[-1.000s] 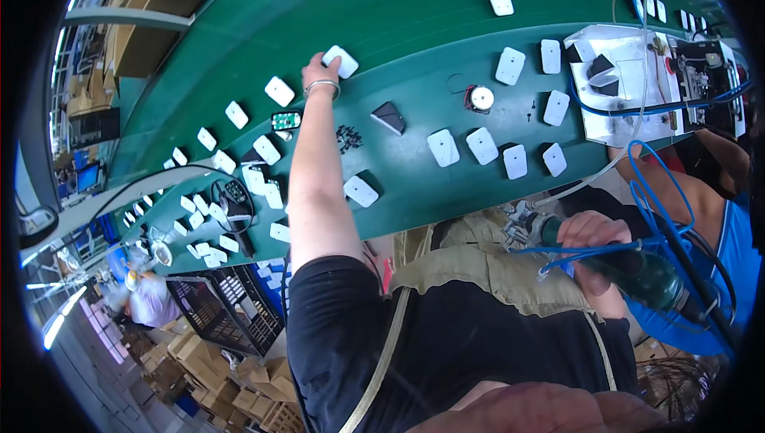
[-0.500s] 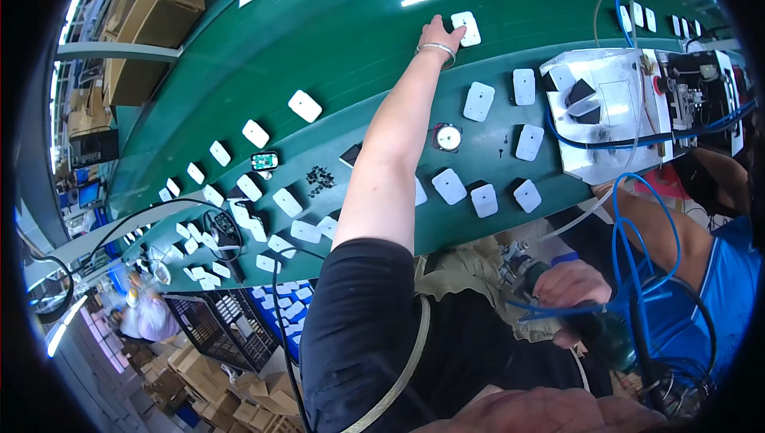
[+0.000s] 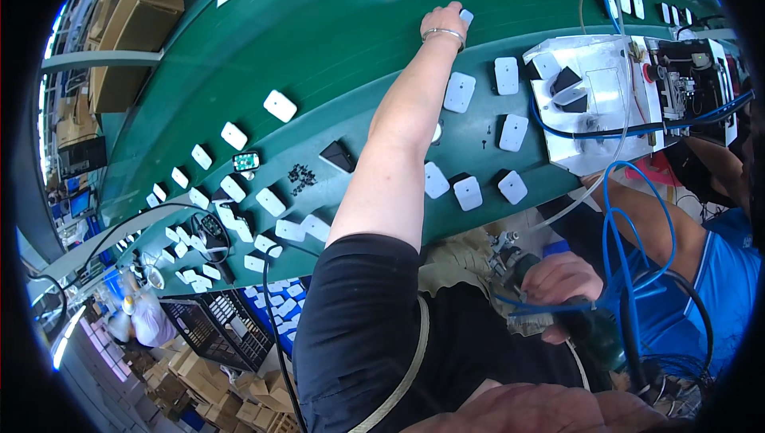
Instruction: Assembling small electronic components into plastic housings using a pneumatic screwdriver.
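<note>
My left hand (image 3: 443,22) reaches far across the green bench, its fingers closed around a small white rounded case (image 3: 466,15); most of the case is hidden by the hand. Low on the right, my right hand (image 3: 562,280) grips a dark green power screwdriver (image 3: 594,336) with a metal front end. Close to my left forearm stand several white cases, one of them a rounded rectangle (image 3: 460,92) just below the wrist. A black wedge-shaped piece (image 3: 338,156) and a pile of small black screws (image 3: 302,179) lie left of the forearm.
A metal fixture (image 3: 586,126) with hoses stands at right, beside a co-worker in blue shorts (image 3: 721,274). More white cases (image 3: 280,105) line the bench at left. A black crate (image 3: 215,329) and cardboard boxes (image 3: 195,373) are lower left. Blue tubing (image 3: 610,218) loops near my right hand.
My left hand has shifted right and now covers most of the white case that was in plain sight. The whole view has shifted slightly. My right hand still holds the screwdriver.
</note>
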`<action>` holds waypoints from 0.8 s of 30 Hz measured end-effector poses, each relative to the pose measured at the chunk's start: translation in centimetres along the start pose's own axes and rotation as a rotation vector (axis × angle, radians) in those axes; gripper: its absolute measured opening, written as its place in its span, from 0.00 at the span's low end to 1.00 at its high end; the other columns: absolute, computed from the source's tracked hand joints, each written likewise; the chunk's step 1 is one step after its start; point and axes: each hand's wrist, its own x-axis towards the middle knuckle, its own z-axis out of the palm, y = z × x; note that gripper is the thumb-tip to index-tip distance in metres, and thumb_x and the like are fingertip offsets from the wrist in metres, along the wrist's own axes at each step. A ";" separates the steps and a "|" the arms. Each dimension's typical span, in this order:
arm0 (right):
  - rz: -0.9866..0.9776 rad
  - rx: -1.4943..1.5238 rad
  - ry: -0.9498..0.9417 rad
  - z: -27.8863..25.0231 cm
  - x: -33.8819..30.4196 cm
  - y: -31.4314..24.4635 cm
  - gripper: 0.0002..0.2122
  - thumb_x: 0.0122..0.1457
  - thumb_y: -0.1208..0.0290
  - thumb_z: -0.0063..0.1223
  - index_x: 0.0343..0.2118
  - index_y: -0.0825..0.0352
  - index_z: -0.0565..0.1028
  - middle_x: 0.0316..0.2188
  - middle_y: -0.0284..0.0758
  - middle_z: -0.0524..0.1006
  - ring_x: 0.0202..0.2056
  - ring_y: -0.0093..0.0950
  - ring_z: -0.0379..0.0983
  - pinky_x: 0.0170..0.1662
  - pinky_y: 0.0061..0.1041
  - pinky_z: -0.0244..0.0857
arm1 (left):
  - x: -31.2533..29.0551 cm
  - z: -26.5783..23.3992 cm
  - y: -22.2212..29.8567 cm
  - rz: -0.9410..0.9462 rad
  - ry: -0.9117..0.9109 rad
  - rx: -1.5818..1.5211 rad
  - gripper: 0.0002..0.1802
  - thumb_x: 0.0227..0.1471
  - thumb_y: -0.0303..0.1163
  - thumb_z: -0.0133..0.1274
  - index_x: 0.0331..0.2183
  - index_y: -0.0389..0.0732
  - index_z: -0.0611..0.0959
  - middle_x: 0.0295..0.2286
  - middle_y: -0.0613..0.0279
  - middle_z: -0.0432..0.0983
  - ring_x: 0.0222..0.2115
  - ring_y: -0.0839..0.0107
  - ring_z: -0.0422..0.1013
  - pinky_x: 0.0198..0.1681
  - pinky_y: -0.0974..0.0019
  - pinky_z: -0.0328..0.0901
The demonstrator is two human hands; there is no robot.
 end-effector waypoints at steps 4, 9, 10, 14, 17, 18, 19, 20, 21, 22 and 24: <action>0.001 0.052 -0.055 0.2 0.5 0.1 0.20 0.33 0.68 0.63 0.28 0.71 0.66 0.18 0.38 0.68 0.20 0.30 0.66 0.23 0.27 0.64 | -2.0 -3.0 -1.6 0.162 0.224 -0.169 0.16 0.39 0.39 0.48 0.35 0.49 0.75 0.30 0.53 0.72 0.32 0.57 0.68 0.35 0.58 0.64; 0.024 0.081 0.138 2.5 -0.5 1.3 0.21 0.37 0.63 0.62 0.30 0.68 0.63 0.20 0.35 0.66 0.23 0.28 0.63 0.28 0.28 0.61 | -12.9 -11.8 -5.8 0.140 0.248 -0.405 0.16 0.39 0.37 0.48 0.34 0.42 0.74 0.29 0.51 0.72 0.31 0.55 0.68 0.34 0.61 0.63; 0.045 0.111 0.110 3.2 0.0 1.6 0.21 0.37 0.63 0.62 0.30 0.68 0.63 0.20 0.35 0.66 0.23 0.28 0.63 0.28 0.28 0.61 | -16.3 -12.7 -8.4 0.164 0.244 -0.491 0.17 0.40 0.38 0.48 0.35 0.42 0.73 0.30 0.50 0.72 0.32 0.55 0.68 0.35 0.60 0.63; 0.046 0.086 0.161 4.7 1.1 2.7 0.22 0.39 0.56 0.59 0.29 0.66 0.63 0.19 0.34 0.65 0.23 0.27 0.62 0.26 0.26 0.58 | -27.3 -11.0 -12.7 0.041 0.101 -0.647 0.22 0.37 0.37 0.56 0.38 0.42 0.74 0.27 0.62 0.72 0.28 0.73 0.69 0.30 0.71 0.64; 0.047 0.070 0.060 5.3 2.0 3.6 0.23 0.40 0.51 0.56 0.30 0.65 0.62 0.18 0.33 0.65 0.22 0.25 0.60 0.24 0.25 0.55 | -36.0 -7.0 -15.6 -0.196 0.004 -0.906 0.21 0.40 0.34 0.56 0.39 0.40 0.73 0.27 0.68 0.70 0.26 0.81 0.67 0.27 0.76 0.64; 0.026 0.081 0.059 5.5 1.9 3.9 0.24 0.40 0.50 0.55 0.32 0.65 0.62 0.18 0.32 0.65 0.21 0.25 0.60 0.24 0.25 0.55 | -38.1 -6.0 -15.5 -0.303 -0.031 -1.041 0.22 0.39 0.33 0.57 0.39 0.40 0.73 0.24 0.68 0.69 0.25 0.81 0.66 0.28 0.75 0.63; 0.004 0.097 0.056 5.9 1.9 4.2 0.25 0.40 0.50 0.55 0.33 0.64 0.62 0.18 0.31 0.65 0.21 0.24 0.59 0.23 0.24 0.55 | -39.8 -5.1 -15.2 -0.414 -0.064 -1.174 0.22 0.37 0.33 0.57 0.39 0.40 0.74 0.21 0.68 0.68 0.23 0.81 0.64 0.28 0.75 0.63; 0.013 0.106 0.075 6.8 2.2 4.2 0.27 0.41 0.48 0.52 0.38 0.64 0.63 0.20 0.29 0.65 0.22 0.23 0.58 0.27 0.24 0.54 | -41.1 -4.1 -15.1 -0.448 -0.054 -1.224 0.22 0.37 0.32 0.57 0.39 0.41 0.74 0.20 0.69 0.67 0.22 0.82 0.64 0.27 0.76 0.62; 0.023 0.114 0.053 7.3 2.4 4.3 0.27 0.41 0.48 0.52 0.38 0.64 0.63 0.20 0.29 0.65 0.22 0.23 0.58 0.27 0.24 0.54 | -42.0 -3.4 -14.9 -0.481 -0.039 -1.270 0.22 0.37 0.31 0.58 0.39 0.41 0.74 0.19 0.69 0.66 0.22 0.83 0.63 0.26 0.77 0.62; 0.036 0.115 0.060 7.7 2.6 4.4 0.28 0.41 0.47 0.51 0.39 0.63 0.63 0.20 0.29 0.64 0.22 0.23 0.57 0.29 0.24 0.53 | -42.7 -2.8 -14.7 -0.440 -0.002 -1.233 0.21 0.37 0.31 0.58 0.38 0.41 0.75 0.19 0.69 0.67 0.21 0.83 0.63 0.24 0.78 0.62; 0.052 0.116 0.057 8.3 2.8 4.5 0.28 0.41 0.46 0.50 0.41 0.63 0.63 0.20 0.28 0.63 0.23 0.22 0.57 0.30 0.24 0.52 | -43.1 -2.4 -13.9 -0.521 -0.015 -1.329 0.20 0.36 0.31 0.58 0.37 0.40 0.75 0.19 0.70 0.67 0.18 0.83 0.63 0.22 0.77 0.62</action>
